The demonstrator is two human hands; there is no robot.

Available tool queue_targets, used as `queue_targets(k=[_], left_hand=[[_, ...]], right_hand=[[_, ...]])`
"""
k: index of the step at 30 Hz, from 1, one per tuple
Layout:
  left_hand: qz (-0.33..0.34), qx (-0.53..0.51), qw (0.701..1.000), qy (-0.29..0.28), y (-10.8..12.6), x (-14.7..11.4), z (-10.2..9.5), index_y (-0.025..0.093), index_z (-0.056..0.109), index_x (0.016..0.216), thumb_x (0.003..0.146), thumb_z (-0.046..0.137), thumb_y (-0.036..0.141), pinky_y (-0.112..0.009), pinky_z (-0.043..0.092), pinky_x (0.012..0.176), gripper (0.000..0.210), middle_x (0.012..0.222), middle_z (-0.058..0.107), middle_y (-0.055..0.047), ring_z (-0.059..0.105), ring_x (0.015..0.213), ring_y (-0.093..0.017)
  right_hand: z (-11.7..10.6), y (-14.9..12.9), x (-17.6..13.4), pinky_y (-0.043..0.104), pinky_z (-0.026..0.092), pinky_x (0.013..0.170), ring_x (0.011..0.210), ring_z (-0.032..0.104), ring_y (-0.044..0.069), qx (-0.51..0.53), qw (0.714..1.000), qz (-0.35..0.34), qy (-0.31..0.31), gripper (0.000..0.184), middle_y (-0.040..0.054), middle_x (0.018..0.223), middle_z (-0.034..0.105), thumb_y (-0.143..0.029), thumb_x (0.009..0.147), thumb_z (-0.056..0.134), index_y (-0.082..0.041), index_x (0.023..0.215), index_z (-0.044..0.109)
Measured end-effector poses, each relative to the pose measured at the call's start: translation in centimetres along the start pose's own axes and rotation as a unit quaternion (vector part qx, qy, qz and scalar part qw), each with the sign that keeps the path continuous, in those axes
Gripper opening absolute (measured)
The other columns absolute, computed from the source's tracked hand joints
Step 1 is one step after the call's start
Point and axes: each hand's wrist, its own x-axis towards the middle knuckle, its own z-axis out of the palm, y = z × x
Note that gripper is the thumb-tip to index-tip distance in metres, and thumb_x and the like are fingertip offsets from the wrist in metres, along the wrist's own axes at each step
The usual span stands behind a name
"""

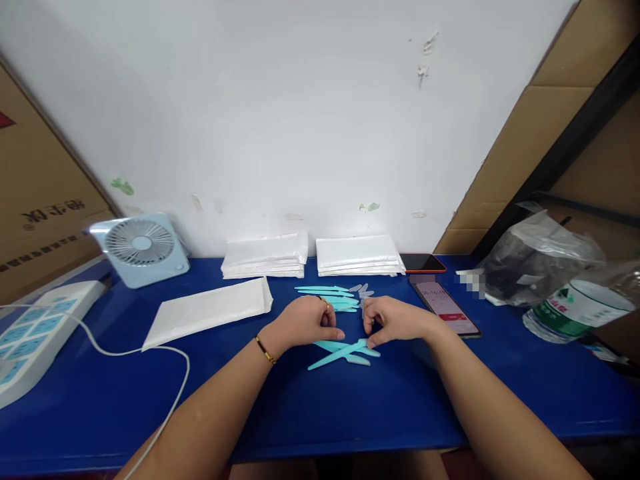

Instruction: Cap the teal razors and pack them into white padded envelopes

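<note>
"Slim turquoise plastic sticks (pixel 335 357), where?"
"Crossed between the blue table (pixel 380 417)'s front and back edges (others lie behind)."
"Held?"
"Left hand (pixel 305 323), right hand (pixel 397 319): both half-curled; whether either grips, I can't tell."

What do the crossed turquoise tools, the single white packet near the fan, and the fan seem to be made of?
Turquoise tools: probably hard plastic, smooth; their even colour and slim shapes look moulded.
White packet: plastic film or coated paper, faintly shiny, slightly creased; the look leaves it open.
Fan: likely moulded plastic, pale blue and smooth, with rounded corners.
</note>
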Motion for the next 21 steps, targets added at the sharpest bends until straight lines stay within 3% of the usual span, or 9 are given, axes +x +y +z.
queue_targets(k=[5,9,12,14,18,21], left_hand=[[0.003,0.021,0.999,-0.024,0.3,0.0,0.8,0.023,0.067,0.076,0.07,0.063,0.045,-0.022,0.029,0.048,0.023,0.071,0.065,0.002,0.055,0.063,-0.012],[-0.026,0.043,0.999,0.021,-1.1,0.7,0.4,0.022,0.067,0.071,0.076,0.058,0.031,-0.023,0.035,0.057,0.013,0.072,0.065,0.001,0.057,0.067,-0.013],[-0.068,0.051,0.994,0.067,-1.8,0.8,-0.3,0.022,0.067,0.08,0.074,0.06,0.035,-0.024,0.037,0.061,0.016,0.078,0.065,0.0,0.057,0.072,-0.015],[-0.062,0.044,0.994,0.077,-1.8,0.7,-0.6,0.023,0.066,0.086,0.069,0.064,0.041,-0.023,0.038,0.062,0.025,0.084,0.064,-0.001,0.057,0.076,-0.016],[0.013,0.013,1.0,-0.013,-1.1,0.2,-0.1,0.024,0.067,0.08,0.066,0.067,0.043,-0.022,0.037,0.058,0.023,0.082,0.063,0.001,0.057,0.072,-0.014],[-0.01,0.02,0.999,-0.044,-0.8,0.2,0.6,0.023,0.067,0.072,0.068,0.066,0.038,-0.022,0.034,0.053,0.015,0.073,0.063,0.001,0.056,0.064,-0.013]], right_hand=[[0.6,-0.1,0.5,0.023,0.037,0.055,0.064,0.048,0.012,-0.007,1.0,-0.007,0.025,0.018,0.0009,0.075,0.053,-0.036,0.072,0.064,-0.018,0.071,0.065],[-0.1,1.1,0.3,0.024,0.038,0.057,0.066,0.05,0.013,0.006,0.995,0.015,0.095,0.021,0.0021,0.079,0.053,-0.038,0.074,0.061,-0.017,0.071,0.064],[-0.6,2.2,0.1,0.024,0.037,0.058,0.066,0.051,0.013,0.008,0.983,0.066,0.172,0.023,0.0029,0.08,0.054,-0.039,0.074,0.06,-0.017,0.072,0.064],[-0.7,2.4,0.0,0.025,0.038,0.06,0.068,0.052,0.014,0.003,0.978,0.075,0.194,0.021,0.0029,0.081,0.055,-0.038,0.074,0.059,-0.017,0.073,0.065],[-0.5,1.4,-0.1,0.024,0.039,0.059,0.066,0.052,0.013,0.01,0.989,0.053,0.139,0.021,0.003,0.08,0.056,-0.037,0.074,0.058,-0.017,0.071,0.066],[0.0,0.1,-0.1,0.023,0.039,0.058,0.067,0.052,0.014,0.017,0.997,0.02,0.073,0.024,0.0024,0.078,0.057,-0.041,0.067,0.066,-0.018,0.07,0.067]])
